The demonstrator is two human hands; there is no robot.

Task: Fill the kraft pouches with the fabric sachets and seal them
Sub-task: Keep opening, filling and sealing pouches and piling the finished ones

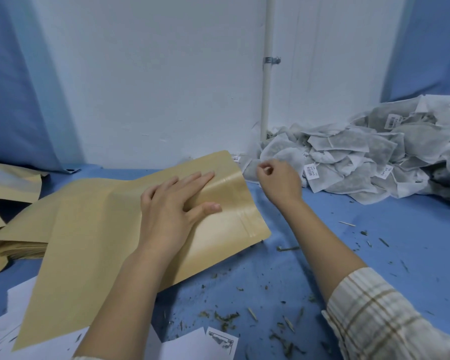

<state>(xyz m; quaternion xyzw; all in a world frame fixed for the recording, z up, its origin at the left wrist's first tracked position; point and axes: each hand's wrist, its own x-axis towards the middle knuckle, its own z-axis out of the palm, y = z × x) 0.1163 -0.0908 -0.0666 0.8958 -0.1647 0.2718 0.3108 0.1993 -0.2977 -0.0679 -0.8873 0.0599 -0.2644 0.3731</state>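
Pouch (130, 229) lies flat on desk (348, 255), left hand (172, 209) pressing it, fingers straight. Right hand (278, 180) reaches toward sachet pile (361, 157), fingers loosely curled, holding nothing. Step: fetching sachet. Next: pinch one, open pouch mouth.

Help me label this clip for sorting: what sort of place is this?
Probably a small hand-packing workstation. A heap of labelled fabric sachets lies against the wall, a stack of kraft pouches sits at the left, and dried herb bits litter the blue table cover.
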